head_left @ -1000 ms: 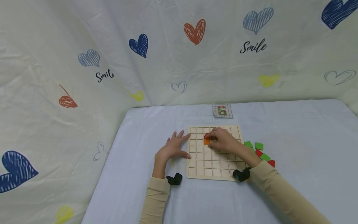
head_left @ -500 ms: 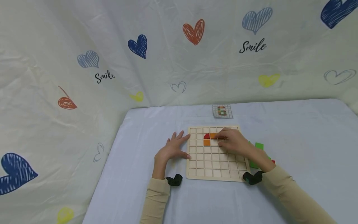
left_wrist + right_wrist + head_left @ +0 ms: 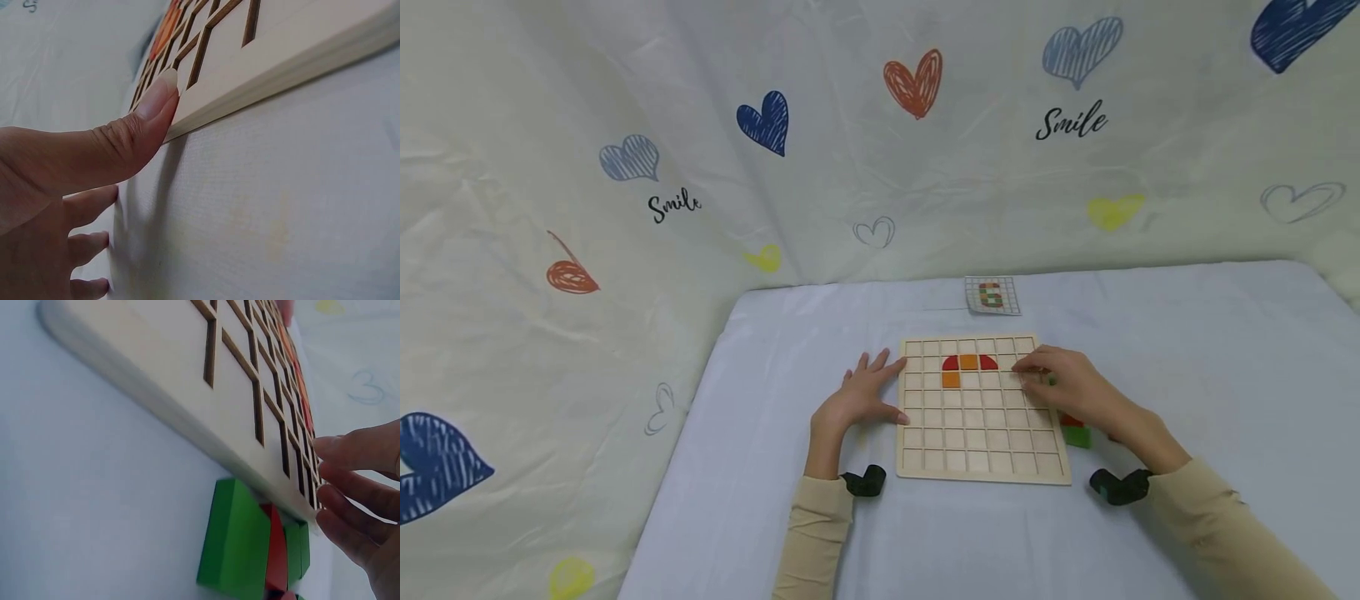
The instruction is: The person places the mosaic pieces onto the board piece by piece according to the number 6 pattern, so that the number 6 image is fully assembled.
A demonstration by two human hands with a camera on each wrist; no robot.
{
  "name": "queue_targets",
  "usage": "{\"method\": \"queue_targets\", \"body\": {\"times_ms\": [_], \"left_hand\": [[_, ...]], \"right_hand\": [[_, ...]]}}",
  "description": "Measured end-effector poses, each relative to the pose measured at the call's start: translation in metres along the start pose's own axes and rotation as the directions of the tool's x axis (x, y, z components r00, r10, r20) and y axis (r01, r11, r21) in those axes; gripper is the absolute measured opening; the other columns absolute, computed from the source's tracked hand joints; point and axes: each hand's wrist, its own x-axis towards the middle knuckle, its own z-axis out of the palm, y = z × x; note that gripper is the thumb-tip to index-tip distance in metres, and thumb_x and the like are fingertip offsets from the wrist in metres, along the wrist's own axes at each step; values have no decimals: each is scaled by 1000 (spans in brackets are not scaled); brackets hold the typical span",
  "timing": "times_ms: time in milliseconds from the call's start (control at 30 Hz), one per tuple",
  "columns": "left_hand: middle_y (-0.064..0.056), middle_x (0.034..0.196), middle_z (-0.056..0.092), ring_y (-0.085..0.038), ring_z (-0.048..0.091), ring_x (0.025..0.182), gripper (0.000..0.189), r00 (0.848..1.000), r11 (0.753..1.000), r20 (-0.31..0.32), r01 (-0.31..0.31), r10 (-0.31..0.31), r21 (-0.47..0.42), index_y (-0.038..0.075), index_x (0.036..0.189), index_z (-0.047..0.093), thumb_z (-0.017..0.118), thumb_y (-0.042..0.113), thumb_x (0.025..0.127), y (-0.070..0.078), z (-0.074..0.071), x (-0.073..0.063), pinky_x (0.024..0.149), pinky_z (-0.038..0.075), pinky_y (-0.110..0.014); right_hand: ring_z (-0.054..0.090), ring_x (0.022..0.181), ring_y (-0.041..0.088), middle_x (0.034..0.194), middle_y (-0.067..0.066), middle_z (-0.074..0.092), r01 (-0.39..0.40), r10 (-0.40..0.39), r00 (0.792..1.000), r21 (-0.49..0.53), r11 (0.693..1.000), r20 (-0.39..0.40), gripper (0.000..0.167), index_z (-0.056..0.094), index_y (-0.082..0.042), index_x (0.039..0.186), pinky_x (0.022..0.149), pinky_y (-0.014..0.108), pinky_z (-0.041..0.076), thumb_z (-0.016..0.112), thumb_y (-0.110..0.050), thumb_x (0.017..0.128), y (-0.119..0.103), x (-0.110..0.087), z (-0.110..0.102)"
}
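The left hand (image 3: pixel 859 398) spreads its fingers wide, its thumb touching the grid board (image 3: pixel 977 421). The right hand (image 3: pixel 1075 385) has relaxed, parted fingers at the board's right side, holding nothing. Left of these fingers, two red pieces (image 3: pixel 988 363) and two orange pieces (image 3: pixel 968 362) fill cells; nearer the person, a green block (image 3: pixel 234 544) lies on the surface (image 3: pixel 970 533).

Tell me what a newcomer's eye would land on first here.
Most likely the red and orange tiles, bright against the pale wooden board, toward its far side. Then the printed hearts on the white sheet behind the table. A green block by the board's right edge also stands out.
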Motion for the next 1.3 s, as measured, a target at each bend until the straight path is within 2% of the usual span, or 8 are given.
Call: {"method": "queue_targets", "body": {"times_ms": [233,467,1300], "left_hand": [[-5,173,14,-37,-1,160,99,1000,1000,1,2,-2,-3,26,162,34,89,32,81,-1,-1,0,128,6,-61],[-7,173,15,-39,0,160,99,1000,1000,-6,-3,3,-16,23,162,35,89,31,80,0,-1,0,127,7,-62],[-6,173,15,-37,0,160,99,1000,1000,-8,9,-9,-22,24,162,36,90,30,80,3,-1,-3,128,6,-61]], "right_hand": [[65,94,23,107,8,73,8,-9,1000,-28,1000,-2,25,76,-1,114,84,47,58,75,-2,89,6,-6,-5],[65,93,23,105,8,73,12,-13,1000,-35,999,-15,25,76,-1,114,84,47,58,75,-2,88,9,-7,-6],[67,94,26,105,10,74,12,-14,999,-40,999,-40,23,77,0,111,84,50,58,76,-2,88,8,-11,-8]]}}
